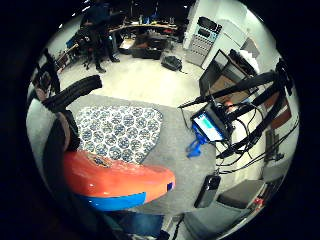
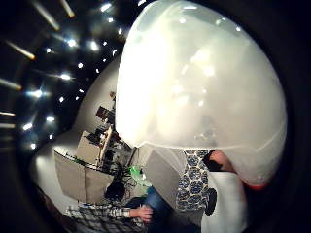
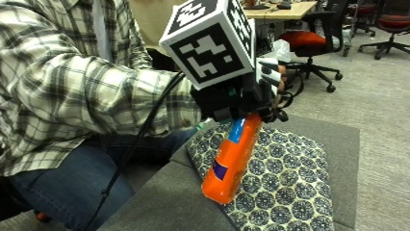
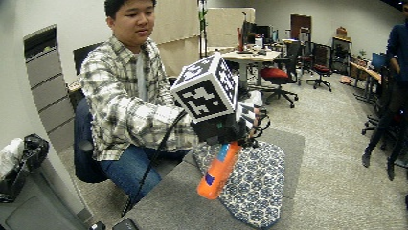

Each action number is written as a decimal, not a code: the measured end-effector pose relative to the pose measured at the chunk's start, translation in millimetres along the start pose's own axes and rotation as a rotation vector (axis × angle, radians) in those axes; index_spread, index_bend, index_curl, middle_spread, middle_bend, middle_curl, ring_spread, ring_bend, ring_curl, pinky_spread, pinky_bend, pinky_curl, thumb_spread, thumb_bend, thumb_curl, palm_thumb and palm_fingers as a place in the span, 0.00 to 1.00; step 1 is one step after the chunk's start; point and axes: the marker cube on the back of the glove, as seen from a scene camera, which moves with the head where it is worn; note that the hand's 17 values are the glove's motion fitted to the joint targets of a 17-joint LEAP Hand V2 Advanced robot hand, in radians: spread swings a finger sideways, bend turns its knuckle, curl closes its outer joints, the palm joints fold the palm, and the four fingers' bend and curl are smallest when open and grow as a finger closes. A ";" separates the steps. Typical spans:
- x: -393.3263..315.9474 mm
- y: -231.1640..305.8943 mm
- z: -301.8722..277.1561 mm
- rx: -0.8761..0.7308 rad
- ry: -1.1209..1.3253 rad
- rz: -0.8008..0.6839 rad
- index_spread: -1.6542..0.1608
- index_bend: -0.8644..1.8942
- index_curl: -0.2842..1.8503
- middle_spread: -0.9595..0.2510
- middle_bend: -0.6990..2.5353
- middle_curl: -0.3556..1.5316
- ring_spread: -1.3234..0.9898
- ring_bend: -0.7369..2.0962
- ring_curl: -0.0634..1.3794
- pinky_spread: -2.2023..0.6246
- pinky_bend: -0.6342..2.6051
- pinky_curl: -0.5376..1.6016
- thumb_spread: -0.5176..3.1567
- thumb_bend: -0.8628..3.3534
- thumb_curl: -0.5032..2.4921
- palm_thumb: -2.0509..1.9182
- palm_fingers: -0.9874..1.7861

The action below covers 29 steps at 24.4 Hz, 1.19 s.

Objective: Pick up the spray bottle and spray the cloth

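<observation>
bottle [image 3: 232, 159]: orange, blue label, held tilted in the air over the cloth, base lowest | cloth [image 3: 282, 187]: blue-white patterned, flat on grey tabletop [image 3: 160, 207] | right hand [image 3: 234, 103]: gloved fingers curled round bottle's top end | phone [image 1: 207, 190]: near tabletop edge, well apart from cloth
</observation>
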 end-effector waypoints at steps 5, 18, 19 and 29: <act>-16.3 0.2 -6.4 0.043 -0.147 -0.002 0.78 0.41 0.45 0.70 0.40 0.48 0.49 0.47 0.39 0.71 0.35 0.46 0.22 0.20 0.44 0.78 0.83; -66.7 -3.3 -17.8 0.166 -0.505 -0.060 0.78 0.40 0.45 0.70 0.40 0.48 0.50 0.47 0.39 0.72 0.35 0.46 0.23 0.20 0.44 0.78 0.82; -72.1 -3.6 -18.3 0.170 -0.527 -0.070 0.78 0.40 0.45 0.70 0.40 0.48 0.50 0.47 0.39 0.72 0.35 0.46 0.23 0.20 0.44 0.78 0.82; -119.4 -0.7 -3.0 0.159 -0.600 -0.191 0.78 0.40 0.45 0.70 0.40 0.48 0.50 0.46 0.39 0.72 0.35 0.46 0.23 0.20 0.44 0.78 0.82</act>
